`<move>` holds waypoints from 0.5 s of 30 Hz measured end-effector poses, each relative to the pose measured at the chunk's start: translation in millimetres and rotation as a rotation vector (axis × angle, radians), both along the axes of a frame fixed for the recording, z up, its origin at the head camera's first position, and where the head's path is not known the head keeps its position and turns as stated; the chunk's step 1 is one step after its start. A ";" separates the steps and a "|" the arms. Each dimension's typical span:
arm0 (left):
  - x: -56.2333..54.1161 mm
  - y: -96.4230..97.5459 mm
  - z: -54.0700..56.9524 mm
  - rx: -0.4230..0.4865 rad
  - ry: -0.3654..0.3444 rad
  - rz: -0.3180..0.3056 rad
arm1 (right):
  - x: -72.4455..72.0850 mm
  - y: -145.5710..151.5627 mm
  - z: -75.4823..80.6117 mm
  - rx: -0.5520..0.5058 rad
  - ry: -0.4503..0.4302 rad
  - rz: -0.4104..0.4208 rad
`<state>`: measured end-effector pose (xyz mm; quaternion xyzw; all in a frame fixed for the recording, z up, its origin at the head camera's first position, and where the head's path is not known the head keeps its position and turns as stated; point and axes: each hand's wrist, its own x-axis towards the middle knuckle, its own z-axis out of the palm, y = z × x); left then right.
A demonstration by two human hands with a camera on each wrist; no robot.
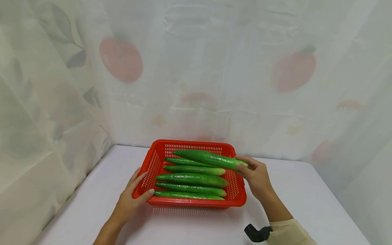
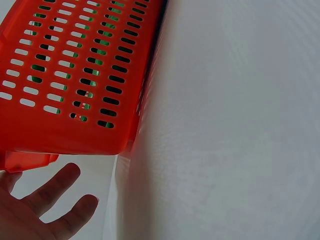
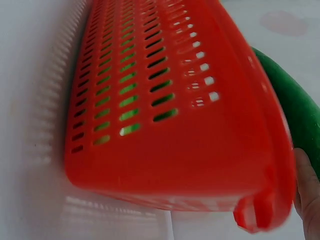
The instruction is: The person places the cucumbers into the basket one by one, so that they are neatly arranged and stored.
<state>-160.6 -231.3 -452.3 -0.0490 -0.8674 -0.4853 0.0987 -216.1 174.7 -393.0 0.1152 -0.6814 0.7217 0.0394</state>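
A red plastic basket (image 1: 190, 203) with slotted walls holds several green cucumbers (image 1: 191, 179) lying side by side. In my right hand (image 1: 257, 175) is the pale end of another cucumber (image 1: 211, 158), pinched between thumb and fingers. This one slants over the back of the basket, its dark tip toward the back left. My left hand (image 1: 130, 200) rests at the basket's front left corner, thumb on the rim. In the left wrist view its other fingers (image 2: 57, 187) are spread and fairly straight below the basket's edge. The right wrist view shows the right thumb (image 3: 306, 177) against the held cucumber.
The basket stands on a white table (image 1: 284, 190). Behind it and at both sides hang pale curtains (image 1: 214, 68) printed with fruit. A black curved piece (image 1: 257, 234) sits by the right sleeve (image 1: 289, 233).
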 end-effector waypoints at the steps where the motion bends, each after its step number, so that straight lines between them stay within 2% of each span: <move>1: -0.1 0.0 -0.2 -0.002 -0.002 0.000 | -1.3 -1.8 -0.6 0.002 -0.006 0.008; 9: -0.5 -0.8 1.2 -0.023 -0.004 0.003 | -12.0 -16.3 -8.1 0.029 -0.083 0.037; 15: -1.1 -0.2 1.0 -0.006 -0.005 -0.003 | -17.7 -23.9 -11.6 0.066 -0.114 0.056</move>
